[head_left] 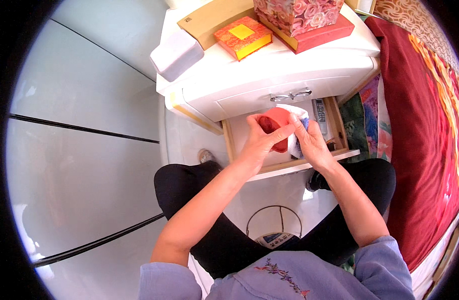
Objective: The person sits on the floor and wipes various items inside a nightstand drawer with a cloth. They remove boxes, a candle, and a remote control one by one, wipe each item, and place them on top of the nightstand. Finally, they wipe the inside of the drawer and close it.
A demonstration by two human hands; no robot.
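Over the pulled-out lower drawer [274,159], both hands are closed around things in front of me. My left hand [259,140] grips a coral-red, cup-like container [277,117], its darker red inside turned toward the left. A white and blue cloth [295,111] lies against the container's right side, with my right hand [312,142] shut on it. The right thumb presses at the container's edge. Fingers hide part of both things, and I cannot tell whether the container is rigid or soft.
Above the drawer stands a white cabinet [219,95] bearing a grey-white case [177,55], an orange and yellow box [243,37] and a rose-patterned box [302,17]. A remote control [319,117] lies in the drawer. Red bedding [419,150] is at right, a wire-framed stool or basket [274,207] below.
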